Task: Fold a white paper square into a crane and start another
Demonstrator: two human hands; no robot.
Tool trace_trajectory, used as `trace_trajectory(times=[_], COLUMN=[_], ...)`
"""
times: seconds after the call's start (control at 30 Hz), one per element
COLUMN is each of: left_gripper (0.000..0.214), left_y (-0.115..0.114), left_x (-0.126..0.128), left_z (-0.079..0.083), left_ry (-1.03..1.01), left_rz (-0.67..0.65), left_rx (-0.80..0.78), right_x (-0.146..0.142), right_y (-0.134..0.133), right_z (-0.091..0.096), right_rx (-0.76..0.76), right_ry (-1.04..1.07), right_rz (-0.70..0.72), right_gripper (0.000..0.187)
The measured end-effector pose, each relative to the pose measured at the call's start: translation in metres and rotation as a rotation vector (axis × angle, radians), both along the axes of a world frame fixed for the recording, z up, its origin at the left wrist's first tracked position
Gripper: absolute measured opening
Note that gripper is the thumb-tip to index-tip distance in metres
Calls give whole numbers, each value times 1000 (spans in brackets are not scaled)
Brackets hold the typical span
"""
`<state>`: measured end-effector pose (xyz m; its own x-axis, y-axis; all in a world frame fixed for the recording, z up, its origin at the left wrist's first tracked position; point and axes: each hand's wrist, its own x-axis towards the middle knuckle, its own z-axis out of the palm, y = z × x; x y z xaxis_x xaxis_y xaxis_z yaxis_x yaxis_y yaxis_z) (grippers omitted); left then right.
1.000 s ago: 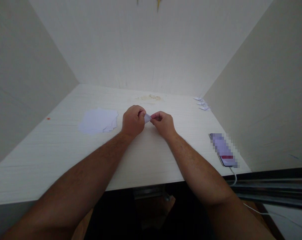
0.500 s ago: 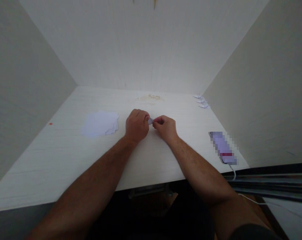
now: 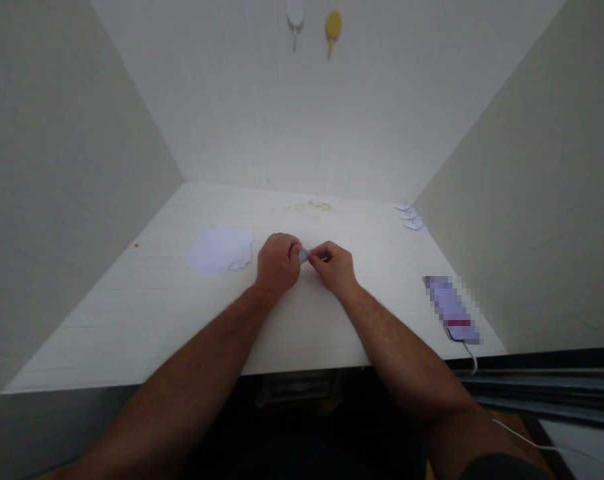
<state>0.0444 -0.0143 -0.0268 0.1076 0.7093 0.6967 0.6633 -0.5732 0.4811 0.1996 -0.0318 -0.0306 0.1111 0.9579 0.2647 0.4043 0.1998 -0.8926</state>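
Between my two hands is a small folded piece of white paper (image 3: 304,255), mostly covered by fingers. My left hand (image 3: 279,265) is closed around its left part, thumb on top. The fingertips of my right hand (image 3: 335,268) pinch its right end. Both hands are over the middle of the white table. Left of my left hand lies a loose stack of white paper sheets (image 3: 222,249). Several small folded paper pieces (image 3: 411,217) sit in the far right corner, away from my hands.
A phone (image 3: 452,308) with a white cable (image 3: 474,360) lies near the right edge of the table (image 3: 302,333). Walls enclose the back and both sides. A yellow hook (image 3: 333,27) and a white hook (image 3: 295,15) are on the back wall. Yellowish stains mark the table's back.
The camera has tilted up and turned slightly left, bringing the wall hooks into view. Both hands keep hold of the paper; the right fingers have shifted slightly on it.
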Motion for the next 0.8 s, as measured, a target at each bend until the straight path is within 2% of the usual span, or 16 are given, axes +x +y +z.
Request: trace_trajectory(times=[0.37, 0.67, 0.8], left_gripper=[13, 11, 10], left_y=[5, 13, 12], left_x=[2, 5, 6], left_z=[2, 3, 3], left_ry=[-31, -138, -219], left_rz=[21, 10, 4], left_rx=[-57, -127, -176], right_x=[0, 7, 5], right_y=[5, 13, 18], right_z=[-2, -2, -2], right_rx=[-20, -18, 2], right_ry=[57, 72, 169], right_rz=[50, 28, 32], right_gripper=[8, 11, 18])
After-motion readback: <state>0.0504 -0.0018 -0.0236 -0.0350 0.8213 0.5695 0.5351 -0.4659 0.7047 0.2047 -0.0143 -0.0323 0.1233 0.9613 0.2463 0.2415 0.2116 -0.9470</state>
